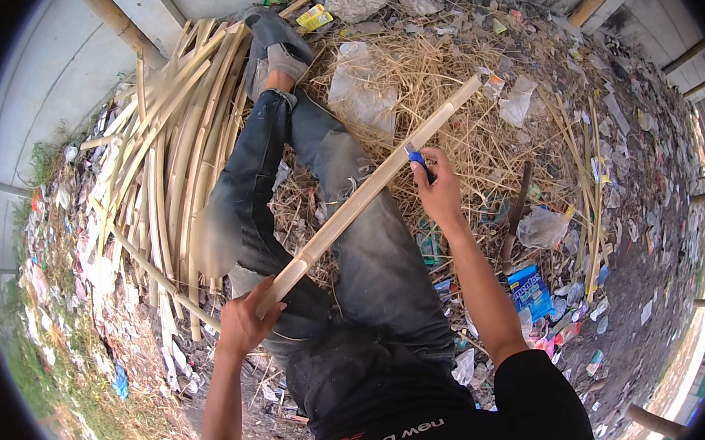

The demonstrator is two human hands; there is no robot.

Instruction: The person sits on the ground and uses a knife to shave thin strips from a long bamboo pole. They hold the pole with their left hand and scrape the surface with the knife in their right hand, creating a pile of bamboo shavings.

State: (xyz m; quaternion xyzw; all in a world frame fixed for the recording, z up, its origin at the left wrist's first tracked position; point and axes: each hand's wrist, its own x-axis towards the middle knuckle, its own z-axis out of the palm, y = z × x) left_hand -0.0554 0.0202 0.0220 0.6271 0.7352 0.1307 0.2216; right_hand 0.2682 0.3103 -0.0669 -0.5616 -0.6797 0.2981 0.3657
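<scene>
A long split bamboo strip [371, 186] slants across my legs, its pale hollow inner side and nodes facing up. Its near end is gripped by my left hand [249, 317], fingers wrapped round it. Beyond the strip's middle, my right hand [438, 185] is closed on a blue-handled utility knife [419, 162]. The knife's short blade touches or nearly touches the strip's right edge; I cannot tell how deep it sits. The far end of the strip rests above the straw, pointing up and to the right.
A big pile of split bamboo strips [180, 167] lies left of my legs [323, 169]. Straw-like shavings [428, 70] cover the ground ahead. A dark curved blade-like piece [518, 207] and a blue packet [530, 292] lie to the right, among scattered litter. Concrete walls [59, 85] stand behind.
</scene>
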